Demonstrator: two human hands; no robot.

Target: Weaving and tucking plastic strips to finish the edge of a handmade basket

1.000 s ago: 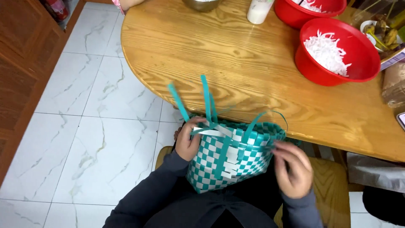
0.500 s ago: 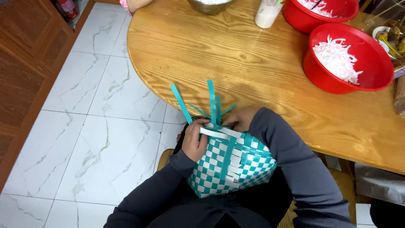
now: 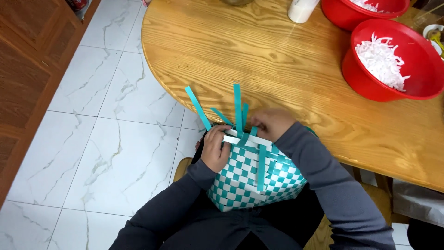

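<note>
**Woven basket nearly walled, rim strips still loose**

A teal-and-white checkered woven basket [image 3: 252, 178] sits in the person's lap, tipped on its side against the edge of the wooden tabletop [image 3: 286, 74]. The left hand [image 3: 216, 149] is wrapped around the basket's near rim, fingers curled over a white horizontal strip [image 3: 247, 140]. The right hand [image 3: 273, 122] is closed at the top edge, pinching among the upright teal strips [image 3: 238, 109]; exactly which strip it grips cannot be told.

Judging by the weave, the base and most of the side wall look finished, in a tight checker pattern. What seems left is the top: several teal strips stand free above the rim, one long one leaning off to the left, and the white band is only partly worked in.

Further back on the tabletop stand a red bowl [image 3: 416, 83] of white shreds, a second red bowl [image 3: 342, 9] and a white bottle [image 3: 301, 8].
</note>
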